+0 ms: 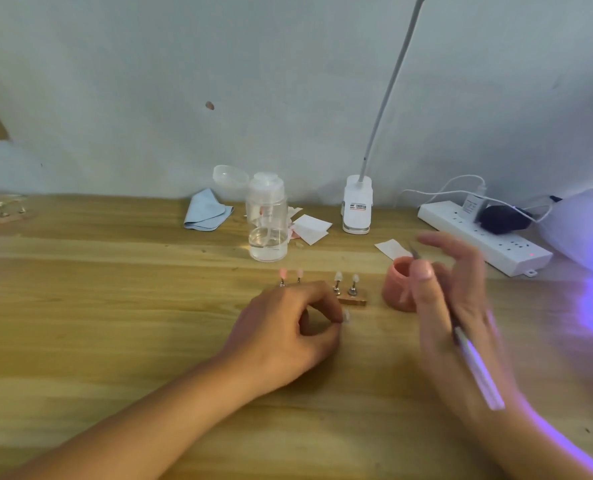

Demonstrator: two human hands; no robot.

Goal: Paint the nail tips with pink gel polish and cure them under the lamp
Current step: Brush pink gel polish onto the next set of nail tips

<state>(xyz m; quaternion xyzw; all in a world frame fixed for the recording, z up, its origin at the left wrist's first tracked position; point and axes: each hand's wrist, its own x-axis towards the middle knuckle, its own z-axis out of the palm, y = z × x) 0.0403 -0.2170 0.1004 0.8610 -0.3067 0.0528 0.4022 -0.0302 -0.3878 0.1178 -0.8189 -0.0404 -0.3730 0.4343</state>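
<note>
A wooden holder bar carries several nail tips on metal pegs; two pink tips stand at its left, two pale tips at its right. My left hand sits in front of the bar and pinches one pale nail tip between thumb and fingertips. My right hand, blurred, grips a thin brush whose tip points toward the open pink gel polish jar. The curing lamp glows violet at the far right.
A clear pump bottle, a blue cloth, paper wipes, a white clip lamp base and a white power strip line the back of the wooden table. Another nail stand is far left.
</note>
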